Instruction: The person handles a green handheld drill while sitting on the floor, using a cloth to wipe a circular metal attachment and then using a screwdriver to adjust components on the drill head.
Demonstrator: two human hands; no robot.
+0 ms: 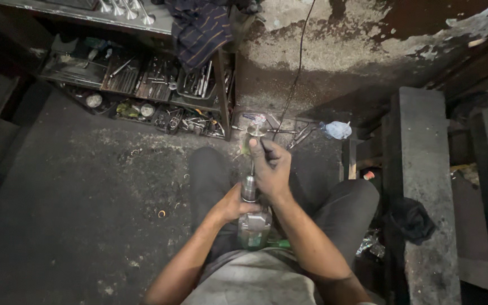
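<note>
My left hand (234,206) is wrapped around the body of a power drill (252,223), which stands upright in my lap between my knees with its chuck (249,188) pointing away from me. My right hand (271,166) is curled shut over the thin metal stem (252,166) that rises from the chuck — thumb and fingers pinch it near the top, just under a small round metal head (255,131). Both hands are grimy and nearly touch above the drill. Beyond my knees lies the dark, stained concrete floor (86,192). Ahead on the left stands a low rack of trays (142,85) packed with tools and metal parts — a striped cloth (199,25) hangs over its top. A thin black cable (297,68) runs down the peeling wall (357,39), and grey concrete blocks (422,181) stand at my right.
</note>
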